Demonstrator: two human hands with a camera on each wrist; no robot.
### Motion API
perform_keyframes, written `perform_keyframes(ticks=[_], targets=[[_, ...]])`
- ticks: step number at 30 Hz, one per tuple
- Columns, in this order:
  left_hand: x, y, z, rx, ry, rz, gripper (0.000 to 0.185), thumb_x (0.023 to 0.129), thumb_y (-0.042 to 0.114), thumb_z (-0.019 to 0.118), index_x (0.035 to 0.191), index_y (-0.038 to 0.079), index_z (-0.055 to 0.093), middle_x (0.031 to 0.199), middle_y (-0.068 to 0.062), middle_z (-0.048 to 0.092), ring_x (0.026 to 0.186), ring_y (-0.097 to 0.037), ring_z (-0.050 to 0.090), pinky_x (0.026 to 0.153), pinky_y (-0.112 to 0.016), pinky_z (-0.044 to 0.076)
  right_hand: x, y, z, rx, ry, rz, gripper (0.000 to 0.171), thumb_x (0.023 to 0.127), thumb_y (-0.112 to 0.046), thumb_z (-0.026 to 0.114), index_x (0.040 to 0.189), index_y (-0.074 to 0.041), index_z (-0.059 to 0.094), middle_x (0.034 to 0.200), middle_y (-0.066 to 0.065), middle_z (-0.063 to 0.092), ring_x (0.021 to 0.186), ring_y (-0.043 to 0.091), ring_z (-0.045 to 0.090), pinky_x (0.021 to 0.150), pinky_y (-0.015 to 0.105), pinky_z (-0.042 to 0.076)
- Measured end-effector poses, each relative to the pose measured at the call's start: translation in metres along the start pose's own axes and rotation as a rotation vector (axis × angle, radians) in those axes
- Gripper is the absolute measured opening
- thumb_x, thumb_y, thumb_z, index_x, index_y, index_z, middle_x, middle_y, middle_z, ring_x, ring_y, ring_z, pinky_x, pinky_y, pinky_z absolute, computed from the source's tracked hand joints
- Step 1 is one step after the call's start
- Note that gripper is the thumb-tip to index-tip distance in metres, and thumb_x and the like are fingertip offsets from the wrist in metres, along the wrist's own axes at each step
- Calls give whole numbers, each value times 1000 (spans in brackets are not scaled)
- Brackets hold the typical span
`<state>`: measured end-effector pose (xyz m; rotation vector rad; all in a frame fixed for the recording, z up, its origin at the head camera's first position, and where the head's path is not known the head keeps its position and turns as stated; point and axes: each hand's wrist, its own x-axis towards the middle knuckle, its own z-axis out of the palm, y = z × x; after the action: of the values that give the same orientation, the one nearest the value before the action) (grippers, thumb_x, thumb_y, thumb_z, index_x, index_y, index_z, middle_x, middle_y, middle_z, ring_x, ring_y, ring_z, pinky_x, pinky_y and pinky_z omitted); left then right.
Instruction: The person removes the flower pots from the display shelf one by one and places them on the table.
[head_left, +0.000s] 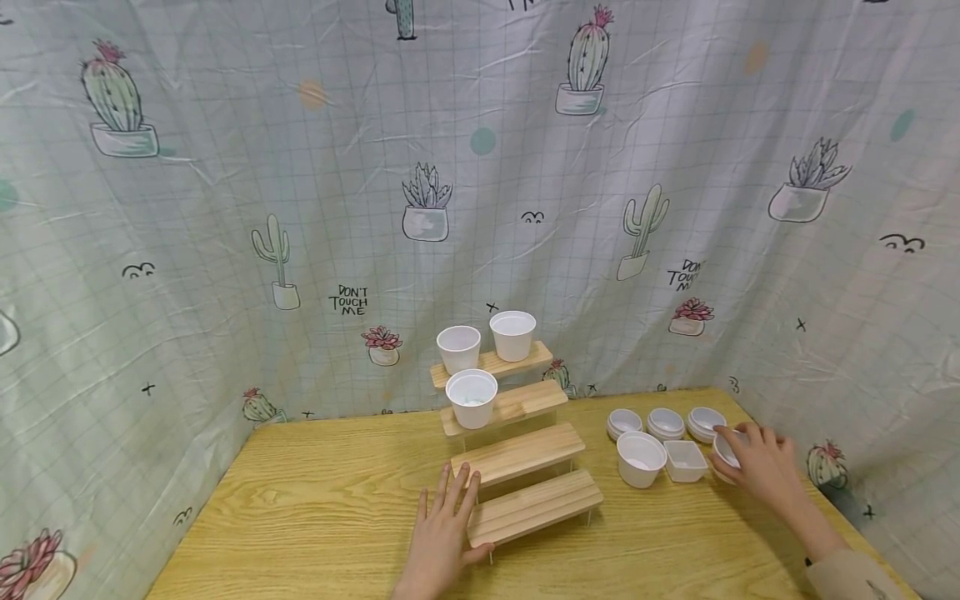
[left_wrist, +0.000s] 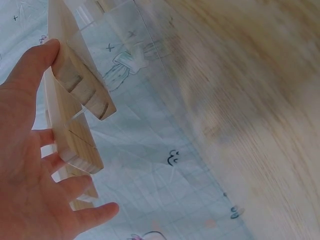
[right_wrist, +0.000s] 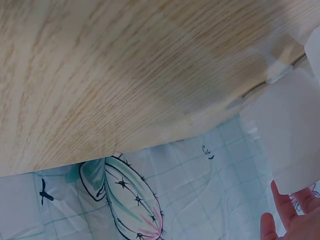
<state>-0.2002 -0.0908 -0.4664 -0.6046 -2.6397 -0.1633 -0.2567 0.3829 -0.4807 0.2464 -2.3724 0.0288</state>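
Observation:
A four-step wooden stand (head_left: pixel 517 454) with clear supports is in the middle of the head view. My left hand (head_left: pixel 441 533) rests at its left side, fingers spread. In the left wrist view the thumb (left_wrist: pixel 37 59) meets the end of one plank (left_wrist: pixel 82 82), and the other fingers reach along the plank ends beyond it. At the right, my right hand (head_left: pixel 771 468) grips a white plastic cup (head_left: pixel 726 452) between thumb and fingers. That cup (right_wrist: pixel 287 135) appears in the right wrist view with fingertips at its edge.
Two white cups (head_left: pixel 513 337) stand on the top step and one cup (head_left: pixel 472 400) on the step below. Beside the right hand are another cup (head_left: pixel 640 467), a square container (head_left: pixel 686 462) and several low round bowls (head_left: pixel 665 423). A cactus-print curtain (head_left: pixel 480 208) surrounds the table (head_left: pixel 300 500).

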Motion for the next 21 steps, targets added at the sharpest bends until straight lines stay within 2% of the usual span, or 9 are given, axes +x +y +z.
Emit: perform_keyframes(ticks=[15,21], targets=[[0,0,-1,8,-10,-1,91,64,57,65,137,12,34,144,-7,32,131,-34,30,94,-60,37,0,9,17,-14,-11,9,43,71,-44,66,99,-12,60,89,19,54,75,40,48,58,52,33],[0,0,1,6,2,3,91,64,57,66,137,12,35,143,-8,33,131,-34,31,94,-60,37,0,8,21,-32,-7,18,42,68,-40,69,99,-12,60,87,20,56,75,41,49,58,52,33]])
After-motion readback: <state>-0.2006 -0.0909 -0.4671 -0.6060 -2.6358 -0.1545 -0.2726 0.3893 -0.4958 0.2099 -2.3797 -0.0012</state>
